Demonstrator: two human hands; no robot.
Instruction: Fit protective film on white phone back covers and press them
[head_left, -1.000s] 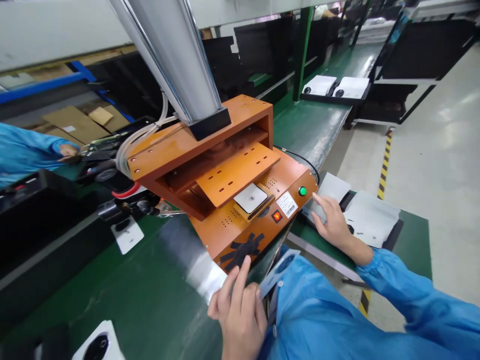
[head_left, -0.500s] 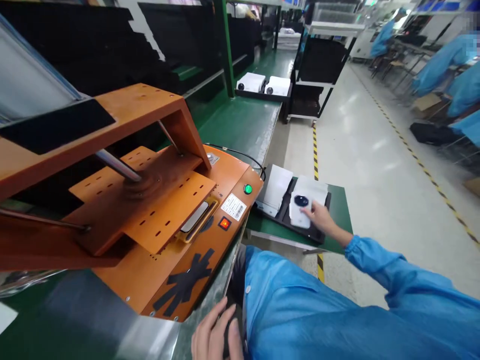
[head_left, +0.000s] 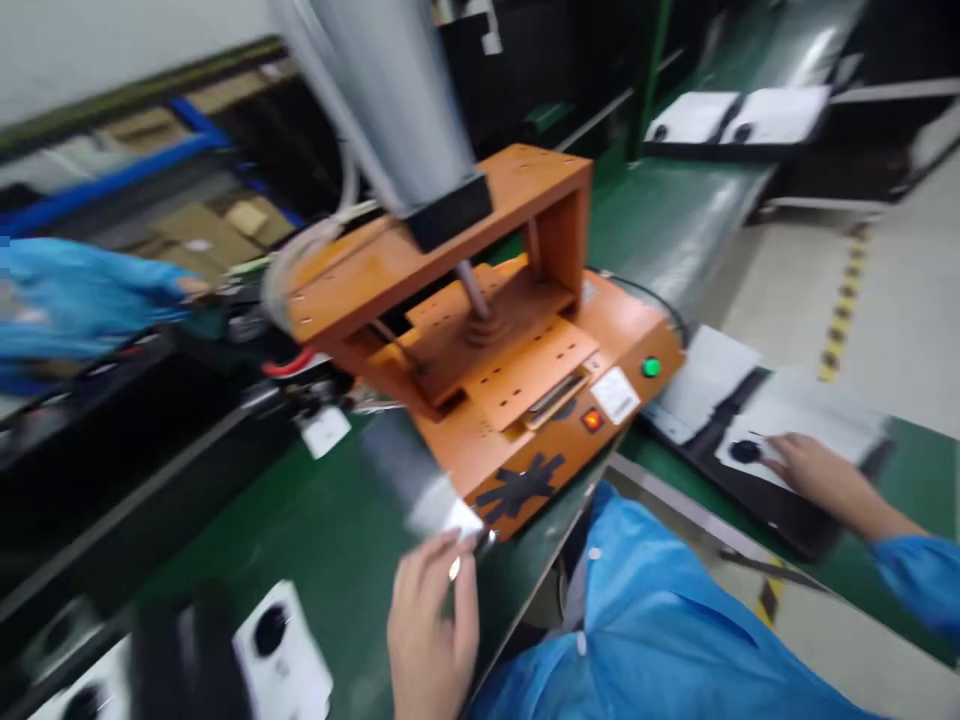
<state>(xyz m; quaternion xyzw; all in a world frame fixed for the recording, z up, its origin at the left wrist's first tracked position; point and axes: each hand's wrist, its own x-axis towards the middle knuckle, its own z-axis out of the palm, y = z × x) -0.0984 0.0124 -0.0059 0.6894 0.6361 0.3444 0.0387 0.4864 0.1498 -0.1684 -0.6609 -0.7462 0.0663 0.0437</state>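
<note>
My right hand (head_left: 814, 475) is closed at a white phone back cover (head_left: 731, 470) with a round black camera area, its fingers beside that circle. The cover lies over a white stack in a black tray (head_left: 780, 520) on the right. Lower centre, my left hand (head_left: 439, 615) reaches over the green bench, thumb and fingertips drawn together. A bright white patch (head_left: 463, 518) shows at those fingertips; blur hides what is between them. Just beyond this hand stands an orange press (head_left: 517, 470) with a lit green button (head_left: 651, 367) and a red switch (head_left: 592, 420).
More white phone back covers (head_left: 289, 655) with black camera circles lie at lower left beside a dark block (head_left: 191, 655). Two white stacks sit in a black tray (head_left: 720, 152) farther along the bench. At left, another person's blue sleeve (head_left: 97, 295) is visible behind a dark barrier.
The view has swung left, bringing the lower-left covers and another person into sight. My left hand has moved from the bench edge to over the bench. My right hand stays at the cover.
</note>
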